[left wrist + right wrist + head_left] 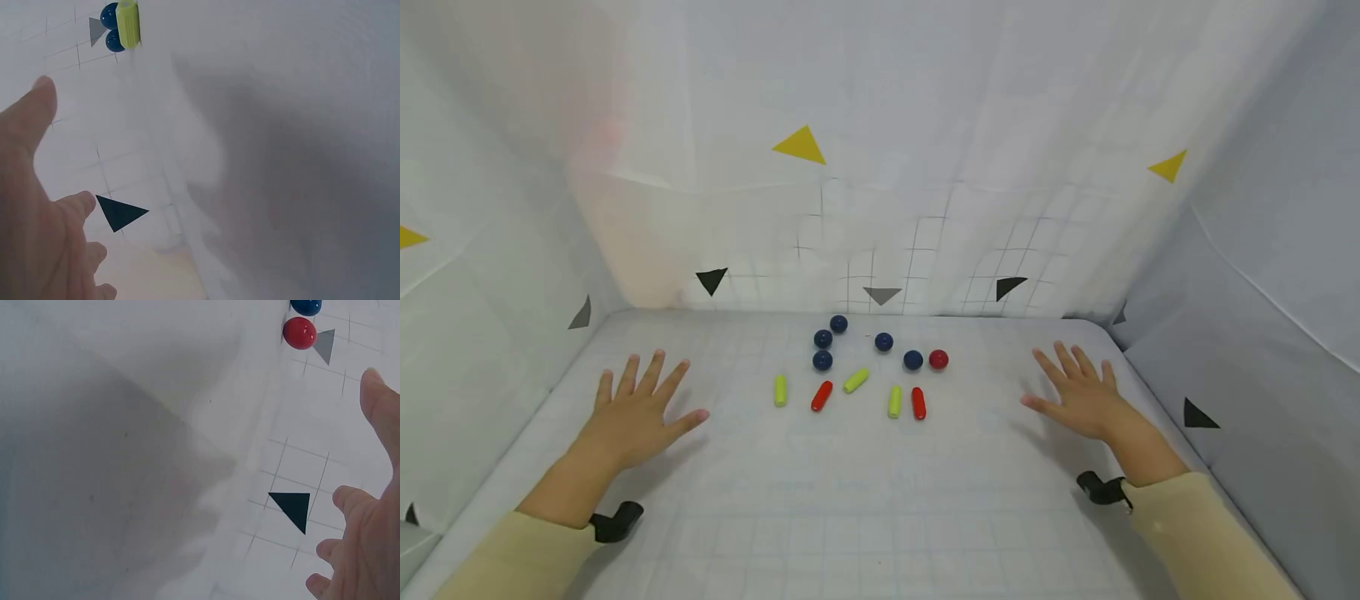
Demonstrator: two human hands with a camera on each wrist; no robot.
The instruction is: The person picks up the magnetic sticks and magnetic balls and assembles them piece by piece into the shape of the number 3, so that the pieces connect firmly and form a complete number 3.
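Observation:
My left hand (631, 423) is spread over the left side of the white table, fingers straight and holding nothing. On the right side my right hand (1084, 398) is spread the same way, also holding nothing. Between them lie small pieces in a loose group. Several dark blue balls (883, 342) and one red ball (938, 359) form the back part. In front are three yellow-green ridged cylinders (780, 391) and two red cylinders (822, 396). The left hand is nearest the leftmost yellow-green cylinder; the red ball is nearest the right hand.
A white table (880, 500) with faint grid lines fills the foreground. White cloth walls (895, 100) with yellow and black triangles enclose it at the back and both sides. Each wrist wears a black camera mount (616, 522) at the sleeve's edge.

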